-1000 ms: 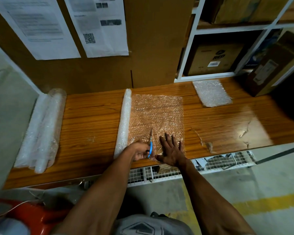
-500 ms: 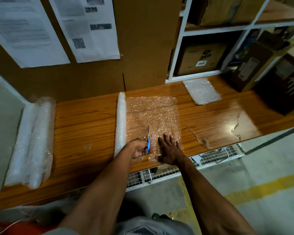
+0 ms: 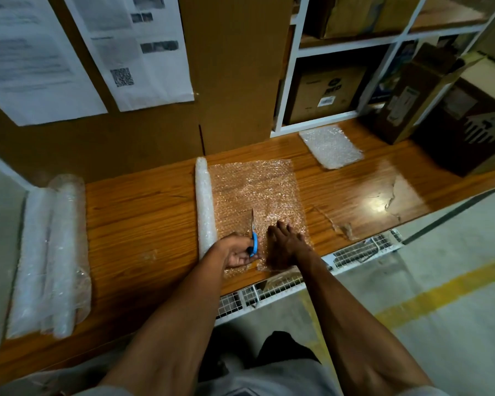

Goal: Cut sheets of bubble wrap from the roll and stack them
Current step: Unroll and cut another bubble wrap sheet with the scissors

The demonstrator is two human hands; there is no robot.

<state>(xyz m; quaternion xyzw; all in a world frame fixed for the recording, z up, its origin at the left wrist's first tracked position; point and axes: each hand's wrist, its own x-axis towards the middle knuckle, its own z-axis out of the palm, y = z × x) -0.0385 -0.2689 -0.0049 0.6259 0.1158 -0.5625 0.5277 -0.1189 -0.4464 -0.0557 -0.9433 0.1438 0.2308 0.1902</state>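
We pin the unrolled sheet point(image 3: 257, 192) flat on the desk point(image 3: 143, 224) with the right hand point(image 3: 286, 247), fingers spread, so it cannot shift; the left hand point(image 3: 237, 252) grips the scissors point(image 3: 253, 238) beside the roll point(image 3: 205, 204).

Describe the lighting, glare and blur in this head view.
Head view: dim overall, with a bright glare patch on the wooden table at right; wall papers are blurred and unreadable; wide-angle lens bends the shelf frame; forearms and lap fall into shadow.
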